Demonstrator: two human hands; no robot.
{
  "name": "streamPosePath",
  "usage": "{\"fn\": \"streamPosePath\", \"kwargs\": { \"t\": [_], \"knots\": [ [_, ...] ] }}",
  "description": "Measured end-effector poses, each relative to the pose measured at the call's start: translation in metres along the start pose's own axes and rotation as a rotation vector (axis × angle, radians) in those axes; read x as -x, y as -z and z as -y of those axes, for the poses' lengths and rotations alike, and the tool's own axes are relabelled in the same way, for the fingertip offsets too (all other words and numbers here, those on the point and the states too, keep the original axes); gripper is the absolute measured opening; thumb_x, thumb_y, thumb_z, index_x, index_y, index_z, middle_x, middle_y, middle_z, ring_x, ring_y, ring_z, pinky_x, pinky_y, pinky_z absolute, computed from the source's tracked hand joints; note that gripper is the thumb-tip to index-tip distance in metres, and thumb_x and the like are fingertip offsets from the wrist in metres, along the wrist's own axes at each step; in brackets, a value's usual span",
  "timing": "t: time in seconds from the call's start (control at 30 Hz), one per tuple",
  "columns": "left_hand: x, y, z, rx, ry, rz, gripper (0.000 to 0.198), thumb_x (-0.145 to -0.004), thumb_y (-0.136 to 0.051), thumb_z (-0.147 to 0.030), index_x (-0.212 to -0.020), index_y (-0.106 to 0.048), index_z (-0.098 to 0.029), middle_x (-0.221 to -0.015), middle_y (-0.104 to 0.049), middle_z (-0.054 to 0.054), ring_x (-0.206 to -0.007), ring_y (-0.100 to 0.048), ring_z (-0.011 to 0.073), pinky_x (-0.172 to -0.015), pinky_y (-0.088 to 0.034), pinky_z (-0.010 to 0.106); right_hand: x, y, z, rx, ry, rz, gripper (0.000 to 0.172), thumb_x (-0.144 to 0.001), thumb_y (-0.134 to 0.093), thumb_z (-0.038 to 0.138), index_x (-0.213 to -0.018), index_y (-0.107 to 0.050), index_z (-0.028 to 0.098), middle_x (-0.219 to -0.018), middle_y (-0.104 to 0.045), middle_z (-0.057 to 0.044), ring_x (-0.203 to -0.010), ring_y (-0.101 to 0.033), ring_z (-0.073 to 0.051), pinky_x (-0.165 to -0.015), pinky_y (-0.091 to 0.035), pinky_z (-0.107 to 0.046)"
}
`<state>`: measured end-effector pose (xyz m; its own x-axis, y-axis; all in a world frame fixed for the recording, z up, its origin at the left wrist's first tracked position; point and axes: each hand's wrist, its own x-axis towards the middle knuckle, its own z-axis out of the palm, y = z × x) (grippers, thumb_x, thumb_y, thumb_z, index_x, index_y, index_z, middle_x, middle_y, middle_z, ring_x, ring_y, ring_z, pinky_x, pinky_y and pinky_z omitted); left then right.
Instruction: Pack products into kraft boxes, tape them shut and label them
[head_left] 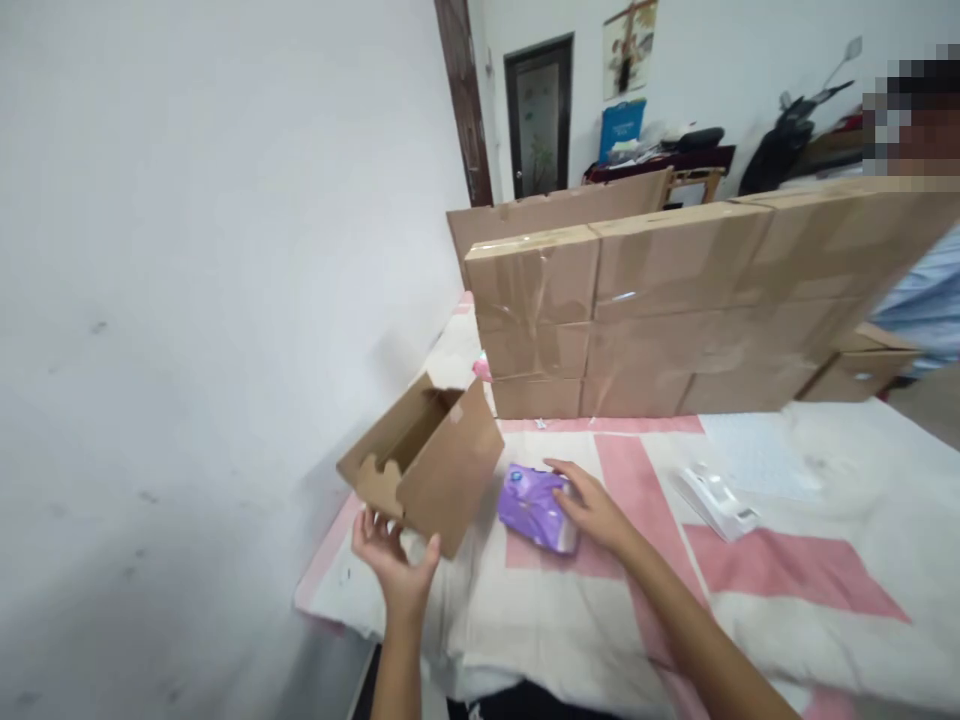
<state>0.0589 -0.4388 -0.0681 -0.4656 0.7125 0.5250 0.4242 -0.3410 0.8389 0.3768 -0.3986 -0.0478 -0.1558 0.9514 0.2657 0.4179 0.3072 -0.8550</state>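
An open brown cardboard box stands tilted near the wall, its flap end towards me. My left hand grips the lower near end of it, thumb on the right side and fingers under the left. A purple soft pack, perhaps tissues, lies on the bedding just right of the box. My right hand is closed on the right side of this pack, with the thumb over its top and the fingers at its far edge. The inside of the box is mostly in shadow.
A wall of taped cardboard stands across the back of the pink and white bedding. On the right lie a white device-like object and a pale sheet. A white wall rises at left. Behind the cardboard is another person.
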Motion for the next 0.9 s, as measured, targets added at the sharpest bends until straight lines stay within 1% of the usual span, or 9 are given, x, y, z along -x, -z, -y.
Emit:
{"fn": "streamPosePath", "kwargs": {
  "t": [0.1, 0.2, 0.33, 0.43, 0.5, 0.57, 0.67, 0.77, 0.9],
  "knots": [
    [0.066, 0.038, 0.02, -0.019, 0.112, 0.034, 0.113, -0.067, -0.07, -0.074, -0.153, -0.007, -0.035, -0.156, -0.032, 0.018, -0.145, -0.045, 0.0381, -0.109, -0.048, 0.055, 0.058, 0.053, -0.022, 0.022, -0.211, -0.067, 0.044, -0.088, -0.058, 0.04, -0.128, -0.067, 0.025, -0.118, -0.074, -0.012, -0.111, -0.071, -0.032, -0.099, -0.057, -0.05],
    [0.097, 0.057, 0.025, 0.0, 0.162, 0.05, 0.113, -0.069, -0.065, -0.078, -0.155, -0.006, -0.036, -0.159, -0.032, 0.016, -0.15, -0.038, 0.0396, -0.117, -0.039, 0.059, 0.081, 0.064, -0.012, 0.176, -0.23, -0.013, 0.069, -0.081, -0.068, 0.044, -0.145, -0.056, 0.021, -0.137, -0.066, -0.016, -0.128, -0.063, -0.033, -0.11, -0.049, -0.05],
    [0.094, 0.053, 0.025, 0.048, 0.126, 0.135, 0.125, -0.063, -0.075, -0.073, -0.156, -0.004, -0.03, -0.163, -0.024, 0.023, -0.153, -0.032, 0.0432, -0.119, -0.035, 0.062, 0.066, 0.025, 0.023, 0.555, -0.304, 0.094, 0.114, -0.065, -0.083, 0.054, -0.162, -0.032, 0.022, -0.165, -0.034, -0.024, -0.15, -0.035, -0.045, -0.116, -0.034, -0.059],
    [0.083, 0.045, 0.022, 0.03, 0.12, 0.253, 0.124, -0.068, -0.079, -0.063, -0.157, 0.001, -0.028, -0.166, -0.016, 0.024, -0.154, -0.031, 0.0406, -0.119, -0.038, 0.059, 0.052, 0.007, 0.034, 0.696, -0.384, 0.064, 0.108, -0.067, -0.082, 0.047, -0.161, -0.034, 0.018, -0.153, -0.047, -0.028, -0.141, -0.044, -0.048, -0.11, -0.038, -0.061],
    [0.08, 0.042, 0.018, 0.039, 0.114, 0.324, 0.123, -0.073, -0.079, -0.057, -0.158, 0.004, -0.029, -0.167, -0.013, 0.024, -0.154, -0.031, 0.0387, -0.12, -0.038, 0.058, 0.049, 0.017, 0.029, 0.606, -0.434, 0.019, 0.101, -0.068, -0.08, 0.041, -0.157, -0.04, 0.013, -0.139, -0.06, -0.027, -0.131, -0.055, -0.045, -0.106, -0.043, -0.056],
    [0.083, 0.041, 0.013, 0.081, 0.104, 0.406, 0.123, -0.077, -0.078, -0.054, -0.16, 0.009, -0.03, -0.169, -0.011, 0.024, -0.156, -0.027, 0.0384, -0.121, -0.035, 0.059, 0.052, 0.047, 0.021, 0.334, -0.454, -0.055, 0.097, -0.07, -0.079, 0.043, -0.155, -0.042, 0.013, -0.136, -0.064, -0.024, -0.125, -0.061, -0.04, -0.104, -0.049, -0.05],
    [0.095, 0.038, 0.005, 0.151, 0.111, 0.585, 0.12, -0.083, -0.074, -0.053, -0.161, 0.015, -0.032, -0.171, -0.006, 0.022, -0.157, -0.024, 0.0391, -0.122, -0.032, 0.061, 0.063, 0.109, 0.027, -0.154, -0.341, -0.226, 0.095, -0.076, -0.078, 0.051, -0.157, -0.04, 0.019, -0.146, -0.059, -0.018, -0.128, -0.063, -0.036, -0.102, -0.055, -0.049],
    [0.111, 0.029, -0.006, 0.238, 0.091, 0.724, 0.121, -0.081, -0.074, -0.057, -0.163, 0.011, -0.03, -0.171, -0.013, 0.021, -0.157, -0.023, 0.0417, -0.123, -0.03, 0.062, 0.071, 0.16, 0.071, -0.339, 0.039, -0.314, 0.102, -0.078, -0.082, 0.048, -0.162, -0.027, 0.031, -0.165, -0.04, -0.009, -0.145, -0.05, -0.033, -0.112, -0.051, -0.046],
    [0.124, 0.009, -0.024, 0.378, -0.001, 0.882, 0.122, -0.078, -0.076, -0.059, -0.164, 0.005, -0.029, -0.171, -0.016, 0.021, -0.157, -0.023, 0.043, -0.125, -0.027, 0.063, 0.066, 0.178, 0.137, -0.134, 0.304, 0.003, 0.111, -0.076, -0.085, 0.039, -0.165, -0.018, 0.037, -0.17, -0.03, -0.003, -0.151, -0.041, -0.033, -0.115, -0.049, -0.045]
  ]
}}
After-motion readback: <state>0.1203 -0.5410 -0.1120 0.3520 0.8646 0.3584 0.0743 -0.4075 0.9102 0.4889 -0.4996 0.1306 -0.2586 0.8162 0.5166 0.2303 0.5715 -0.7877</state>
